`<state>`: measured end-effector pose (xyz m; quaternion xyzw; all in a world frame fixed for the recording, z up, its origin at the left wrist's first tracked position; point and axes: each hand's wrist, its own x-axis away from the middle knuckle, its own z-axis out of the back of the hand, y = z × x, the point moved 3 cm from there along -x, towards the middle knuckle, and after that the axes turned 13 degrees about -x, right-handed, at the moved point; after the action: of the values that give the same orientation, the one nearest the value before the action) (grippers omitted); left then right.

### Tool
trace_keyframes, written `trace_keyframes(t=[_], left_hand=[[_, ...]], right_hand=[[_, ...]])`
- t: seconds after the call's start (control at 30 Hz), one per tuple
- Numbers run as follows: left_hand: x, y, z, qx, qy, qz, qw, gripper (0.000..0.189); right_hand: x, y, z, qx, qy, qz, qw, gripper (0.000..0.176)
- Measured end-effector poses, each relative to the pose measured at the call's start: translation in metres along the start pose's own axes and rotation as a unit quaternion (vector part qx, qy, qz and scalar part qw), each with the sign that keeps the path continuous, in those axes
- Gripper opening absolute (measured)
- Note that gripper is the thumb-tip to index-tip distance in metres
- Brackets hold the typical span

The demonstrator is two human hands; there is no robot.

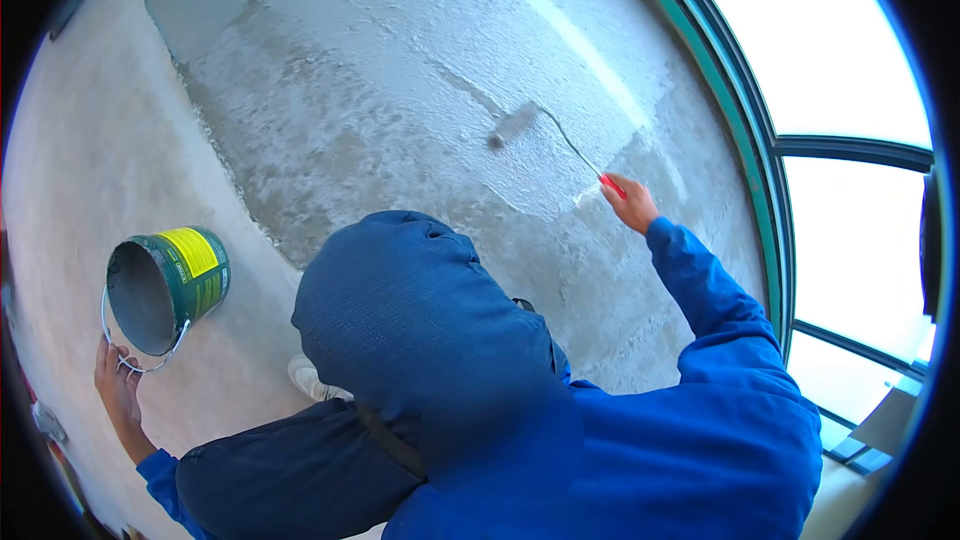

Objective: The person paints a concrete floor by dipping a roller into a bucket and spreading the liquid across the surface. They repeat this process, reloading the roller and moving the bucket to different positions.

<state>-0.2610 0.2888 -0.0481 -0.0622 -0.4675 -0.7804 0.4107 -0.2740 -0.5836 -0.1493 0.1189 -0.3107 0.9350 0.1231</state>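
My right hand (630,205) is closed around the red handle of a paint roller (515,126). The roller's grey sleeve lies over the wet, glossy grey coat (470,20) on the floor, a little blurred. At the far left, my left hand (118,385) has its fingers curled at the wire handle of a green bucket (205,285). The bucket bears a yellow label and its mouth faces me, showing a grey inside.
My bent knee (400,290) in dark trousers fills the middle, with a white shoe (312,378) beside it. A green window frame (745,140) runs along the right. Paler, smooth floor (90,170) lies left of a ragged edge.
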Motion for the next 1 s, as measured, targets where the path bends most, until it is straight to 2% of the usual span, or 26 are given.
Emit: trace_keyframes(t=[0.17, 0.3, 0.43, 0.5, 0.77, 0.87, 1.0], left_hand=[[-0.004, -0.002, 0.002, 0.004, -0.007, -0.005, 1.000, 0.043], [-0.006, -0.004, 0.002, 0.000, 0.000, -0.014, 1.000, 0.043], [-0.003, 0.001, -0.001, -0.017, 0.008, -0.007, 1.000, 0.043], [-0.003, 0.000, -0.001, -0.013, 0.010, -0.003, 1.000, 0.043], [-0.004, 0.003, -0.001, -0.006, 0.024, 0.013, 1.000, 0.041], [-0.006, 0.001, 0.001, 0.000, 0.026, 0.021, 0.999, 0.041], [-0.011, -0.004, 0.003, 0.001, 0.016, 0.018, 1.000, 0.040]], right_hand=[[-0.097, -0.069, -0.039, -0.017, 0.018, 0.103, 0.994, 0.034], [-0.159, -0.112, -0.058, 0.008, 0.002, 0.112, 0.994, 0.034], [-0.157, -0.103, -0.058, 0.015, -0.006, 0.123, 0.992, 0.035], [-0.129, -0.081, -0.050, -0.002, -0.002, 0.134, 0.991, 0.036], [0.049, 0.040, 0.005, 0.021, 0.025, -0.043, 0.999, 0.036], [0.106, 0.067, 0.026, 0.050, 0.028, -0.097, 0.994, 0.034], [0.151, 0.087, 0.056, 0.006, 0.014, -0.130, 0.991, 0.036]])
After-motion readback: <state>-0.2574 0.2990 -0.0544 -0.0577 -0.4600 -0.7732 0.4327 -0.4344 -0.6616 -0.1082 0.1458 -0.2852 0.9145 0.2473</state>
